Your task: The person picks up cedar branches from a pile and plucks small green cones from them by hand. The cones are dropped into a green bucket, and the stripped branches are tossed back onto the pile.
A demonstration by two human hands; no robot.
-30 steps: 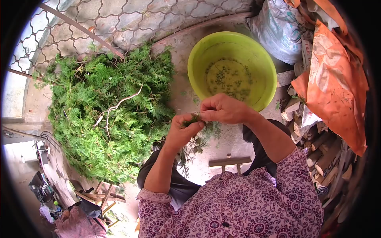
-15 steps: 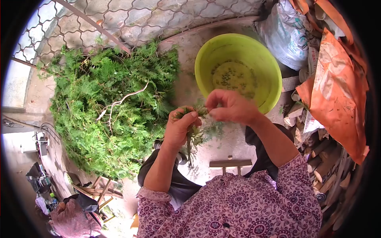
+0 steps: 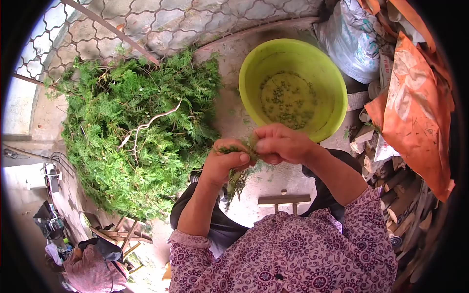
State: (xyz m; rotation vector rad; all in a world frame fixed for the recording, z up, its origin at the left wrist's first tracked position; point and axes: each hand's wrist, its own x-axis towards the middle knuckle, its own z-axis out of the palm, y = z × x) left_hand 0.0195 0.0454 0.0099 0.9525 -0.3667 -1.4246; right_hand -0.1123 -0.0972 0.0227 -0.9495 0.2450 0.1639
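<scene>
My left hand (image 3: pixel 225 160) is closed around an evergreen sprig (image 3: pixel 236 184), whose leafy end hangs down below the fingers. Right beside it, my right hand (image 3: pixel 283 144) pinches at the top of the same sprig, its fingertips meeting the left hand's. What exactly lies between those right fingertips is partly hidden. Just beyond the right hand stands a yellow-green plastic tub (image 3: pixel 246 93). Small round green pieces (image 3: pixel 286 100) are scattered over its bottom.
To the left lies a large heap of green evergreen branches (image 3: pixel 141 136) with a bare twig on top. A wire mesh fence (image 3: pixel 185 24) runs behind. White sacks (image 3: pixel 349 44), an orange sheet (image 3: pixel 408 117) and stacked firewood (image 3: pixel 403 215) line the right side. A small wooden piece (image 3: pixel 284 199) is near my lap.
My right hand has moved down and left against the left hand, and its fingers have closed on the sprig. The sprig's hanging end has shifted slightly.
</scene>
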